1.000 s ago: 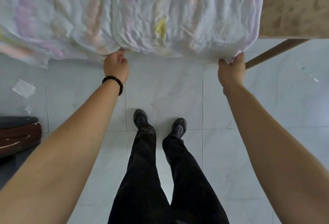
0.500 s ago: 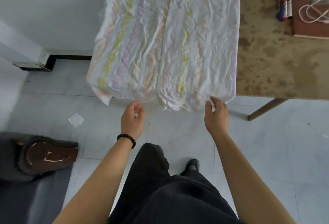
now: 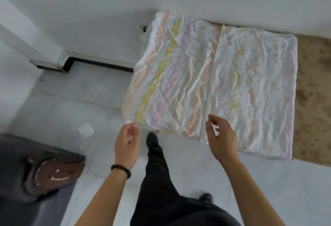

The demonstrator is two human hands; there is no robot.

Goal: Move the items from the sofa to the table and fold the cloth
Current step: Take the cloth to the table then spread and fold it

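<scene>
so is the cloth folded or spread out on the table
Folded over once: the cloth lies flat on the table, its right part overlapping the left along an edge down the middle.

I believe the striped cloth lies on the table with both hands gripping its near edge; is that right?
Not quite: the head view shows the left hand and right hand open, gripping nothing. The striped cloth does lie on the table.

Thin, much-creased fabric makes up the cloth (image 3: 215, 85) on the matt, mottled brown table (image 3: 313, 100), beside which lie smooth pale floor (image 3: 71, 100) tiles and a sofa (image 3: 53, 173) with cracked, peeling brown covering.
</scene>
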